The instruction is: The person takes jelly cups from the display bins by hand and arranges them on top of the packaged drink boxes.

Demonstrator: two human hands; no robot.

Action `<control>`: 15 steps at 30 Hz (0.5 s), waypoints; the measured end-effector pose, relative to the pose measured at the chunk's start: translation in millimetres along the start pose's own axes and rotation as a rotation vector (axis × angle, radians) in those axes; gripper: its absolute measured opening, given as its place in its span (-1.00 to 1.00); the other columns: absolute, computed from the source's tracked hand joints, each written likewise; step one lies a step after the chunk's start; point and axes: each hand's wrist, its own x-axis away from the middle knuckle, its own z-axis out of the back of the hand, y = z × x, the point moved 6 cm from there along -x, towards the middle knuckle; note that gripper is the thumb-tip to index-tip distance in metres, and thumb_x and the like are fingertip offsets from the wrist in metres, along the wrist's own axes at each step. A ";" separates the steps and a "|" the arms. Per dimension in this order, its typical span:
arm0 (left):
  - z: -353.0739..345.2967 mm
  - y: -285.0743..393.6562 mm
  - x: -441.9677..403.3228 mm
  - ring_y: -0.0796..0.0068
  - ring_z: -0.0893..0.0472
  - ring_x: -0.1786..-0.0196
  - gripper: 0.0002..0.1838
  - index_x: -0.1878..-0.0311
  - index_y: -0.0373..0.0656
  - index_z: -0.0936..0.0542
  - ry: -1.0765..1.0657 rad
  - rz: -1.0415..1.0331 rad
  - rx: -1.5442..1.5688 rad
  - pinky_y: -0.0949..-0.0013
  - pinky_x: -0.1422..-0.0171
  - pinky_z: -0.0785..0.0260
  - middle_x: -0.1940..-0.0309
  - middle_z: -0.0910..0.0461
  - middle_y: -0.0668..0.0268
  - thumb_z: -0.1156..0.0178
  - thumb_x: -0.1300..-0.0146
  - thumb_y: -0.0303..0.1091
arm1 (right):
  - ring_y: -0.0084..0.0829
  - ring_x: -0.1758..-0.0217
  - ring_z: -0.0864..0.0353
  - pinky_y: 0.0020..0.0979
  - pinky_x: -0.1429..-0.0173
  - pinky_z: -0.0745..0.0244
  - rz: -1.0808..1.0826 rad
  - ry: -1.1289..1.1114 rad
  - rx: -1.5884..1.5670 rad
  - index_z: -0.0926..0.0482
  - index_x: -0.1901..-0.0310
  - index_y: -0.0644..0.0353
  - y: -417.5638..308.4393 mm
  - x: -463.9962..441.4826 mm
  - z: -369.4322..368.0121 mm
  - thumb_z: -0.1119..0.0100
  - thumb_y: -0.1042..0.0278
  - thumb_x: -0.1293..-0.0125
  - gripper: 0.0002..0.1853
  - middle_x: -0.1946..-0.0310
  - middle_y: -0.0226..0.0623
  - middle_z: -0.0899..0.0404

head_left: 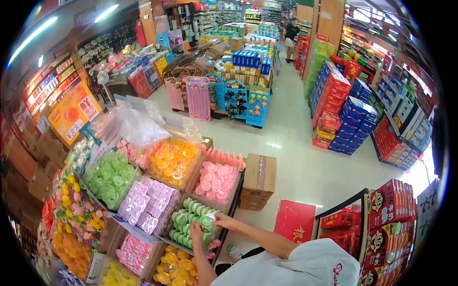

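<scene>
My right hand (pixel 224 221) pinches the edge of a round green-and-white packaged piece (pixel 207 220) above a clear bin (pixel 183 196). In that bin, similar green pieces (pixel 180 229) stand in tilted rows. My left hand (pixel 196 234) is over the front of the same bin, fingers together and close to the rows; whatever they grip is too small to make out. Behind this bin is one of pink round packets (pixel 214 178). To its left lie lilac square packets (pixel 147 202), and nearer me a bin of yellow-orange cups (pixel 176 267).
More bins hold green packets (pixel 109 176) and orange packets (pixel 174 159). Cardboard boxes (pixel 257 178) stand on the floor right of the display. A red mat or carton (pixel 294 220) and a shelf of red milk boxes (pixel 389 229) are at right. Another person (pixel 291 38) stands down the aisle.
</scene>
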 end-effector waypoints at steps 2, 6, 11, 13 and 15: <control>-19.0 1.3 -7.3 0.66 -0.29 0.55 -0.74 0.32 -0.15 -0.46 -0.117 -0.025 -0.090 0.49 0.43 -0.18 0.57 -0.32 0.47 0.09 -0.46 -0.25 | -0.67 0.53 -0.29 -0.58 0.47 -0.24 0.009 0.042 -0.121 -0.49 0.12 0.14 5.7 18.3 15.8 -0.22 0.26 -0.33 -0.80 0.50 -0.55 -0.35; -63.5 10.9 1.3 0.67 -0.29 0.51 -0.71 0.38 -0.19 -0.46 -0.302 -0.082 -0.253 0.47 0.41 -0.18 0.61 -0.31 0.48 0.03 -0.45 -0.24 | -0.68 0.55 -0.31 -0.58 0.49 -0.24 0.019 0.200 -0.238 -0.50 -0.03 0.15 7.6 60.2 33.4 -0.20 0.25 -0.35 -0.71 0.50 -0.56 -0.39; -142.1 32.9 31.5 0.74 -0.28 0.48 -0.68 0.49 -0.22 -0.43 -0.542 -0.205 -0.396 0.52 0.42 -0.16 0.61 -0.33 0.51 -0.12 -0.39 -0.28 | -0.71 0.44 -0.42 -0.60 0.41 -0.32 0.023 0.371 -0.098 -0.60 0.08 0.19 -1.6 129.6 62.0 -0.12 0.09 -0.42 -0.68 0.42 -0.53 -0.51; -171.3 37.7 56.1 0.76 -0.27 0.47 -0.67 0.50 -0.22 -0.41 -0.709 -0.186 -0.421 0.54 0.42 -0.16 0.61 -0.32 0.53 -0.13 -0.39 -0.31 | -0.70 0.32 -0.50 -0.60 0.29 -0.41 0.147 0.460 -0.125 -0.63 0.07 0.22 8.1 156.3 73.9 -0.08 0.04 -0.44 -0.63 0.32 -0.49 -0.60; -192.0 23.7 73.0 0.76 -0.26 0.44 -0.67 0.48 -0.22 -0.41 -0.858 -0.138 -0.403 0.55 0.40 -0.15 0.58 -0.31 0.53 -0.12 -0.41 -0.28 | -0.69 0.27 -0.51 -0.59 0.23 -0.43 0.109 0.473 -0.092 -0.62 0.02 0.23 30.9 185.5 91.3 -0.08 0.04 -0.44 -0.62 0.28 -0.48 -0.61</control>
